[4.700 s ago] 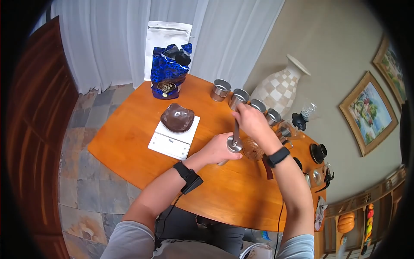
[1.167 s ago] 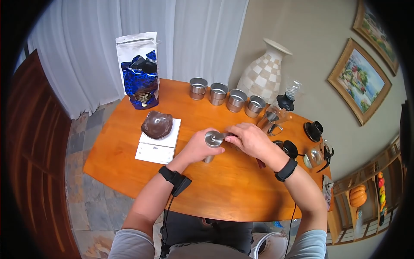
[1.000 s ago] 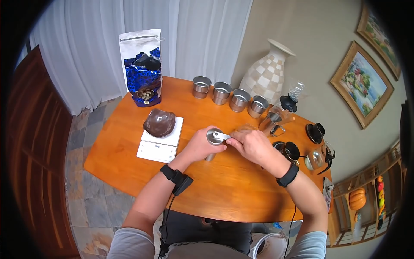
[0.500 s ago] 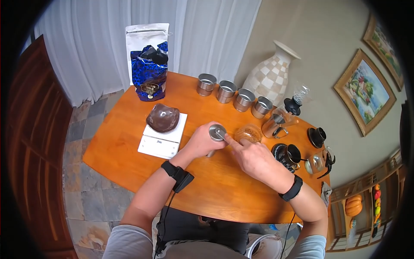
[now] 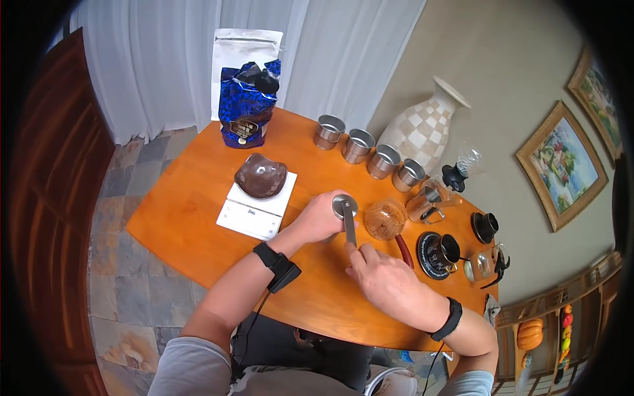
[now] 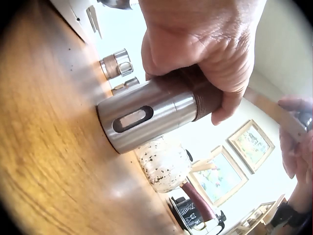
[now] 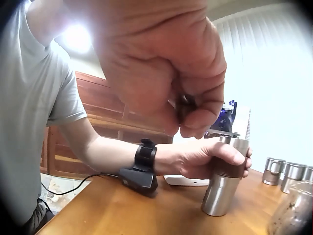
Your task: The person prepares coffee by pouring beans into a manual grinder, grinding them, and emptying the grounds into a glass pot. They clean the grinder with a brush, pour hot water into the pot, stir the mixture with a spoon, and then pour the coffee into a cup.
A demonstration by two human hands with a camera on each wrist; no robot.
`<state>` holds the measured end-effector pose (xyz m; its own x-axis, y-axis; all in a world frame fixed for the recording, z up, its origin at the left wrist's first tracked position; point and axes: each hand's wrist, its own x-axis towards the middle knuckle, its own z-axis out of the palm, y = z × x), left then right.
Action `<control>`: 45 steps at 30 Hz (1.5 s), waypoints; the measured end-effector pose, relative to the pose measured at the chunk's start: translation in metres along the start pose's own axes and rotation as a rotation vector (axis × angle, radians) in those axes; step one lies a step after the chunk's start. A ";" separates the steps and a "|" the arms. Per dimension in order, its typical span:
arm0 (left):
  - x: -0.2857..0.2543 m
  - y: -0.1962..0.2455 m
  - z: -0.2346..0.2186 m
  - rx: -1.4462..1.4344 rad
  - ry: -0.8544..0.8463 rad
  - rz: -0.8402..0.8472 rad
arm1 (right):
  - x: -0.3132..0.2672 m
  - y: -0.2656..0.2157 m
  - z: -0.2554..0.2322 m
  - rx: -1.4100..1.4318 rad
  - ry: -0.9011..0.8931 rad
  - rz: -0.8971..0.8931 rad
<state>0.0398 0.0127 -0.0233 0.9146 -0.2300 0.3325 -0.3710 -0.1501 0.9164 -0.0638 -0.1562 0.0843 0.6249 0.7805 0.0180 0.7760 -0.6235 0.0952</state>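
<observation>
My left hand [image 5: 319, 220] wraps round the brown-banded middle of a steel hand coffee grinder [image 6: 146, 115], holding it upright with its base at the tabletop. From the grinder's round top, a flat metal crank [image 5: 349, 228] points toward my body. At the crank's outer end, my right hand [image 5: 396, 287] pinches the knob, mostly hidden by curled fingers in the right wrist view. Left of the grinder, a brown wavy-rimmed bowl [image 5: 262, 177] sits on a white scale [image 5: 247, 228]. To the right stands a brown-speckled glass vessel [image 5: 386, 219] with a dark red handle [image 5: 405, 251].
Several steel cups [image 5: 358, 146] line the back edge before a checkered vase [image 5: 419, 129]. A blue coffee bag [image 5: 244, 109] stands back left. Toward the right are a metal pitcher [image 5: 422, 204], a black cup [image 5: 449, 247] on a patterned saucer, and a glass pot [image 5: 482, 265].
The crank has swung from pointing right to pointing toward my body, with my right hand following its end. My left hand keeps its grip on the grinder. The head view has shifted.
</observation>
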 end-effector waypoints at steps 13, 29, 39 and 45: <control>0.006 -0.024 0.004 -0.194 -0.142 -0.006 | 0.145 0.005 0.021 0.128 0.153 -0.090; 0.001 0.005 -0.003 -0.009 -0.041 -0.037 | 0.090 0.146 0.031 0.529 0.176 0.398; 0.002 -0.002 -0.002 -0.078 -0.024 -0.031 | -0.013 0.055 0.001 0.265 0.062 0.237; 0.002 -0.001 -0.001 0.029 -0.022 0.034 | 0.016 0.004 -0.007 0.191 0.136 -0.103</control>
<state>0.0425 0.0136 -0.0226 0.8977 -0.2567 0.3580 -0.4066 -0.1699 0.8977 -0.0518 -0.1460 0.0919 0.5342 0.8315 0.1524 0.8453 -0.5273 -0.0858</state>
